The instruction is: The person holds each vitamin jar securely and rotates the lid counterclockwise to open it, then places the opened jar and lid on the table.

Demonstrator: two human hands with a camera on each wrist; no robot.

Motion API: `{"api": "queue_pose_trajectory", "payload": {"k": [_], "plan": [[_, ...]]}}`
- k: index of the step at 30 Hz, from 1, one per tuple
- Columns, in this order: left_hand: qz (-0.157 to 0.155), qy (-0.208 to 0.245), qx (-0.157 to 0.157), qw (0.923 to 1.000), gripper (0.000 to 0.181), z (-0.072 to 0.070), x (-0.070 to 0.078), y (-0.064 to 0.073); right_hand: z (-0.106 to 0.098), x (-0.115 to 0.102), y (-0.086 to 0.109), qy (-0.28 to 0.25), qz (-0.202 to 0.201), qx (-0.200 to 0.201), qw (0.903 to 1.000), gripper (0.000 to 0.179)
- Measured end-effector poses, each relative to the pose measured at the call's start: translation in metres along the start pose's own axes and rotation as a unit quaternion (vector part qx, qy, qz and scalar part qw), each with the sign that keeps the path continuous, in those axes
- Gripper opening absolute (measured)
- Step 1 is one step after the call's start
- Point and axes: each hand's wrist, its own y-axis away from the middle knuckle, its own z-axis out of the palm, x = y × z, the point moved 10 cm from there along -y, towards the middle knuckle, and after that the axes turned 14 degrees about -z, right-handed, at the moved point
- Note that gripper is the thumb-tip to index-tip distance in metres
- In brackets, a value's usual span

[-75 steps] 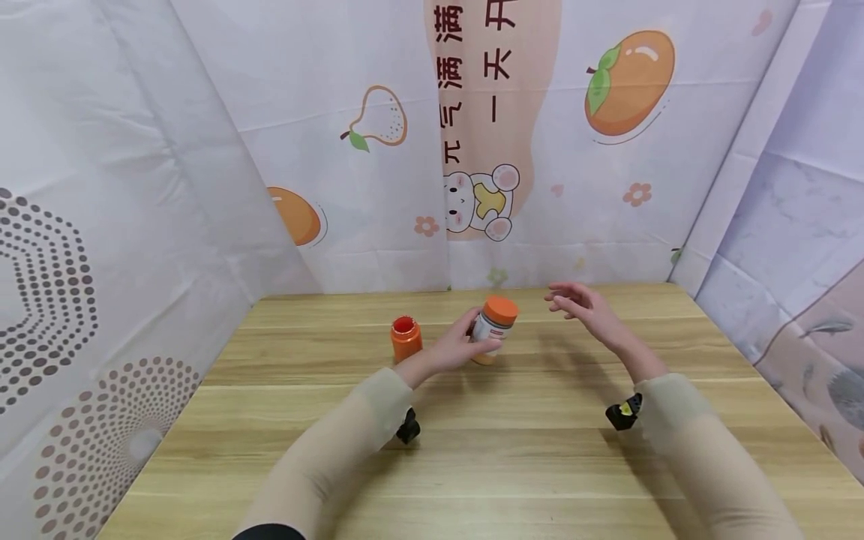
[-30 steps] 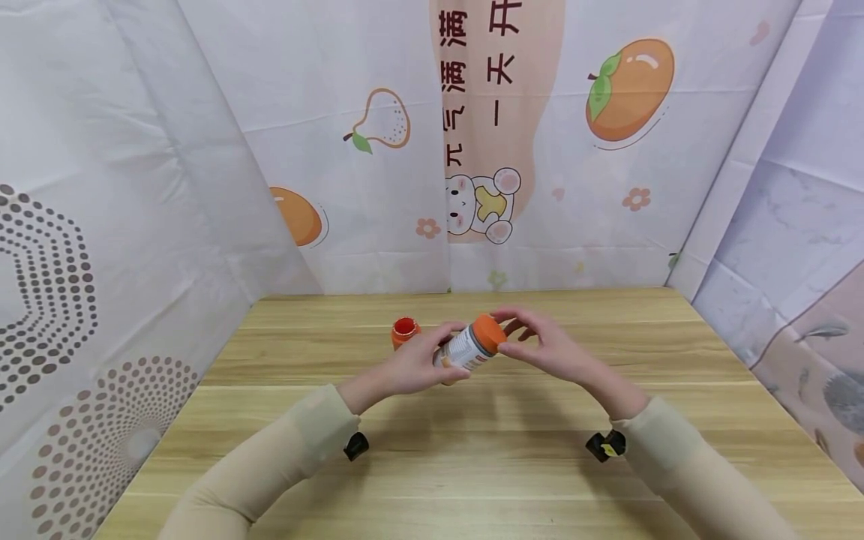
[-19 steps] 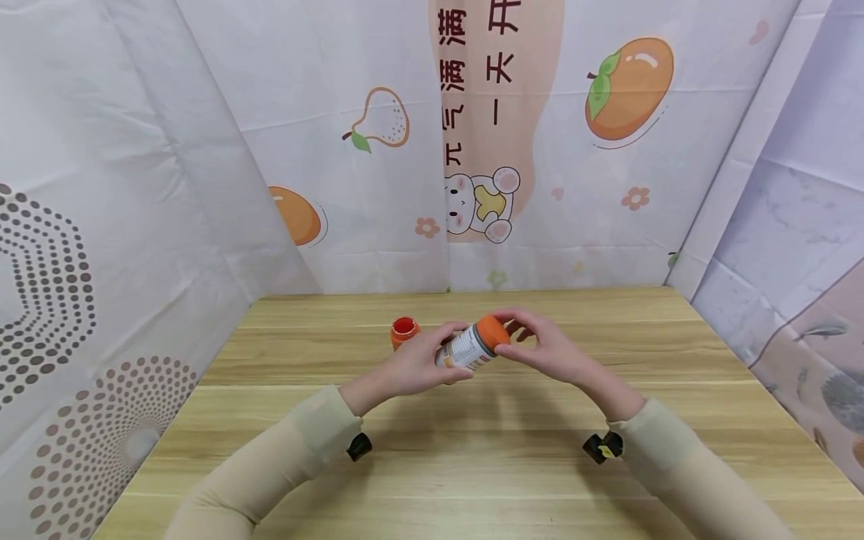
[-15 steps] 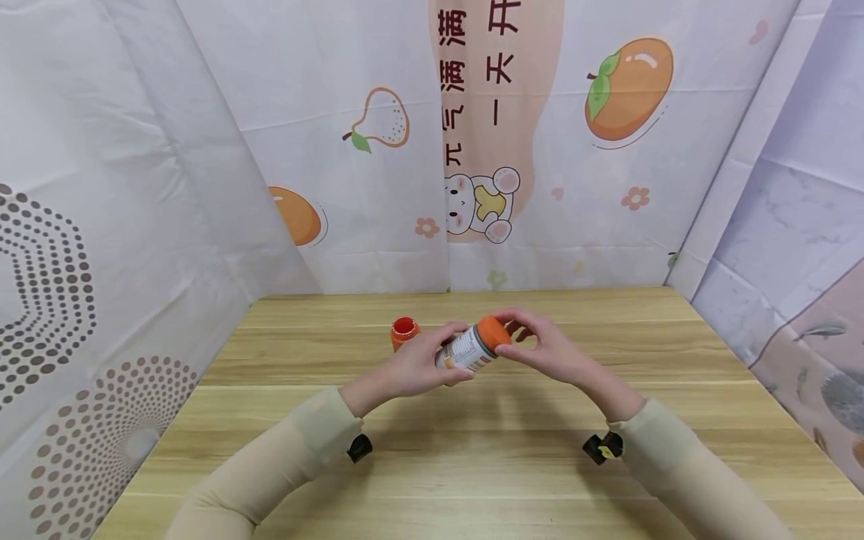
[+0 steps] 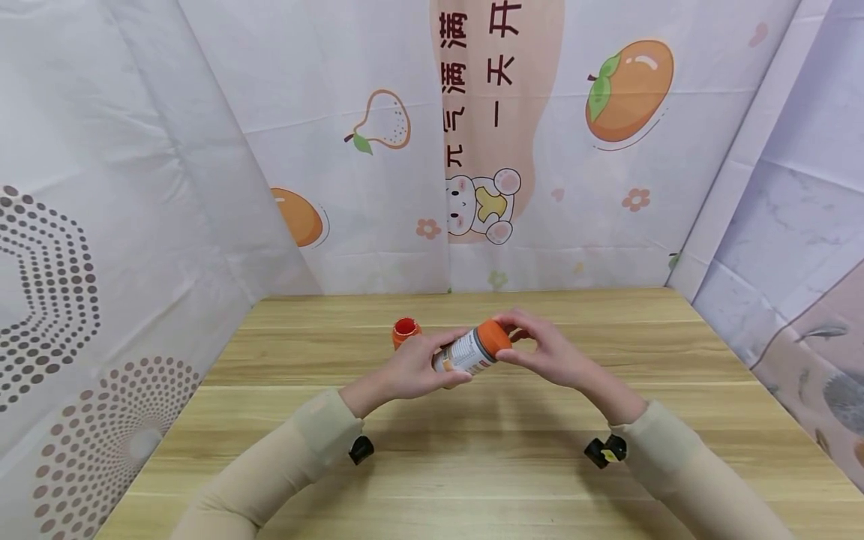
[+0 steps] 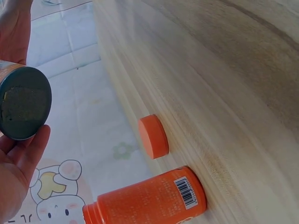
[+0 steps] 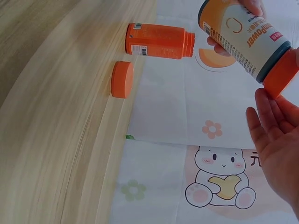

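Far left of centre, an open orange bottle (image 5: pixel 406 334) stands, a loose cap (image 7: pixel 122 80) just right. The left hand (image 5: pixel 413 370) has fingers curled round the raised, tilted white bottle (image 5: pixel 464 352); the right hand (image 5: pixel 548 352) pinches its lid (image 5: pixel 495 338).

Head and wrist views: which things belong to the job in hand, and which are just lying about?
In the job:
white bottle, gripped by the left hand
its orange lid, held by the right hand

Lying about, untouched now, though possibly part of the wider job:
open orange bottle, upright
loose orange cap
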Motion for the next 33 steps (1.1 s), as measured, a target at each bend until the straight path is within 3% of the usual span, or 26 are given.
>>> {"api": "queue_pose_trajectory", "payload": {"k": [12, 17, 22, 33], "plan": [[0.006, 0.002, -0.004, 1.0000, 0.065, 0.004, 0.002, -0.004, -0.003, 0.002, 0.005, 0.005, 0.015, -0.012, 0.9998, 0.041], [0.004, 0.010, -0.021, 0.9997, 0.066, 0.008, 0.001, -0.005, -0.004, -0.003, 0.007, 0.001, -0.003, -0.011, 0.9999, 0.043], [0.000, 0.038, -0.046, 0.9982, 0.063, 0.008, 0.004, 0.001, -0.003, -0.015, 0.005, 0.004, -0.030, -0.035, 0.9989, 0.050], [-0.003, -0.008, -0.033, 0.9994, 0.066, 0.002, 0.009, 0.005, -0.007, -0.018, 0.005, 0.020, -0.002, -0.049, 0.9986, 0.058]]}}
